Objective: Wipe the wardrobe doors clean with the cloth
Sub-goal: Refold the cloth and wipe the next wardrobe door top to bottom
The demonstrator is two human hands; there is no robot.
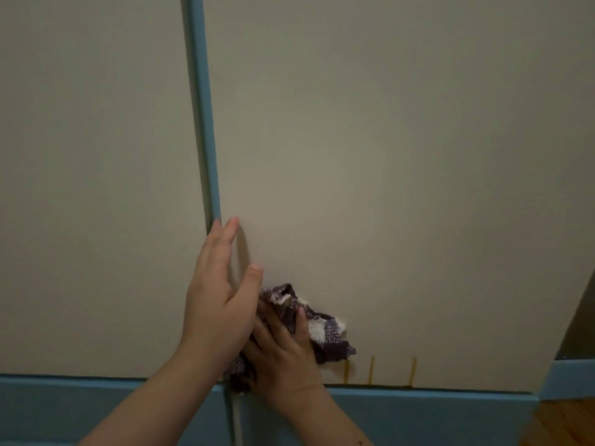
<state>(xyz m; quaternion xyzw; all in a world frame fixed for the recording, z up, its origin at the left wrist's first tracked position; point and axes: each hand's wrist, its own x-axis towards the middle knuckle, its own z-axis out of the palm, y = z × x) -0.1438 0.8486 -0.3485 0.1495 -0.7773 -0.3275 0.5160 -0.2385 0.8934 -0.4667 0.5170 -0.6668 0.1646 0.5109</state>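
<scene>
The left hand (219,291) is resting flat and open, with straight fingers, on the edge of the right door (386,156), just beside the blue strip (203,123) between the two wardrobe doors. The right hand (283,352) is pressing the cloth (322,329) against the low part of that door. It seems to be gripping the bunched cloth, though its fingers are partly hiding behind the left hand. Three yellow lines (372,370) are showing just beside the cloth.
</scene>
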